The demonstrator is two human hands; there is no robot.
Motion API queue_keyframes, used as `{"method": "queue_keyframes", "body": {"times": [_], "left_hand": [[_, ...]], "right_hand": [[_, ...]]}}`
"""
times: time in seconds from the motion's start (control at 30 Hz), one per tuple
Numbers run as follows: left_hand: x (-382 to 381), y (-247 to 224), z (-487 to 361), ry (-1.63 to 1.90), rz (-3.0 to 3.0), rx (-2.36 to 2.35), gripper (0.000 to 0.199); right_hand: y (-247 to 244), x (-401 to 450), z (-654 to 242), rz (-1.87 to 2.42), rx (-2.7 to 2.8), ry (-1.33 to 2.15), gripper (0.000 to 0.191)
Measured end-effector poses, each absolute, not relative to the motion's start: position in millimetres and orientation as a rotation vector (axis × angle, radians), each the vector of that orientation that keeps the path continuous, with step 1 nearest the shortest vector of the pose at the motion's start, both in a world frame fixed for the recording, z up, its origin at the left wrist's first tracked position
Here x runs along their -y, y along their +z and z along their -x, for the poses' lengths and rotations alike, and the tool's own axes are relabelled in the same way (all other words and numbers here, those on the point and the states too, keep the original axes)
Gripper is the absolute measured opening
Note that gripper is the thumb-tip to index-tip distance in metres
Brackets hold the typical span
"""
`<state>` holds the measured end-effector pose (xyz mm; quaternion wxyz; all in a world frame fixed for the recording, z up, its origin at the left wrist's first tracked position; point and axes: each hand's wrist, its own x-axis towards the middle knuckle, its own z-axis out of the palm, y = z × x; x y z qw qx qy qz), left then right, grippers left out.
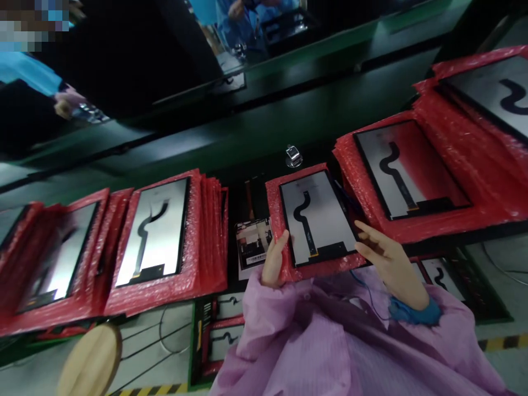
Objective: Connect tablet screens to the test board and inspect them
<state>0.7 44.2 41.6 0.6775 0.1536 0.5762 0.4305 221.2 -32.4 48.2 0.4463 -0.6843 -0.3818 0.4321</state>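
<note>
Head view: clock directions are taken from the centre of the display panel (325, 214) held in front of the body. The panel is laid with its silvery back upward on a red bubble wrap (274, 198); a dark, curved flex cable (307, 234) is exposed on this back. The wrap is gripped at its 8 o'clock edge by the left hand (274, 261), with the thumb placed on top beside the panel and the other fingers mostly hidden. The right hand (385, 261) is positioned at 4 o'clock, with its fingers partly spread and the fingertips placed at the panel's edge; whether the panel is gripped there cannot be told. A blue wristband (414, 312) is worn on the right wrist.

A wrapped stack (212, 242) topped by a similar panel is located at 9 o'clock, and a second stack (412, 225) at 2 to 3 o'clock. A small circuit assembly (253, 242) is seen between 8 and 9 o'clock, just beside the wrap. A shiny metal object (293, 157) is set at 11 o'clock. A round wooden seat (91, 360) is seen at 8 o'clock, well apart. A co-worker's hand (68, 103) is visible at 10 o'clock, across the bench.
</note>
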Motion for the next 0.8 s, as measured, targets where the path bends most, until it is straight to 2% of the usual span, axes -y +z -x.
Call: {"method": "queue_keyframes", "body": {"times": [0.2, 0.43, 0.57, 0.7, 0.8], "left_hand": [[-45, 39, -5, 1.009, -0.264, -1.264, 0.022], [-44, 33, -6, 1.032, -0.236, -1.151, 0.036], [-44, 33, -6, 1.049, -0.246, -1.122, 0.043], [-43, 39, -5, 1.039, -0.235, -1.161, 0.034], [-44, 45, -1, 1.034, -0.230, -1.148, 0.035]], "right_hand": [[65, 40, -214, 1.758, 1.121, 0.751, 0.042], [89, 44, -206, 1.736, 1.228, 0.555, 0.036], [88, 41, -204, 1.685, 1.150, 0.608, 0.030], [76, 35, -207, 1.594, 0.909, 0.821, 0.028], [67, 29, -208, 1.471, 0.691, 0.933, 0.030]]}}
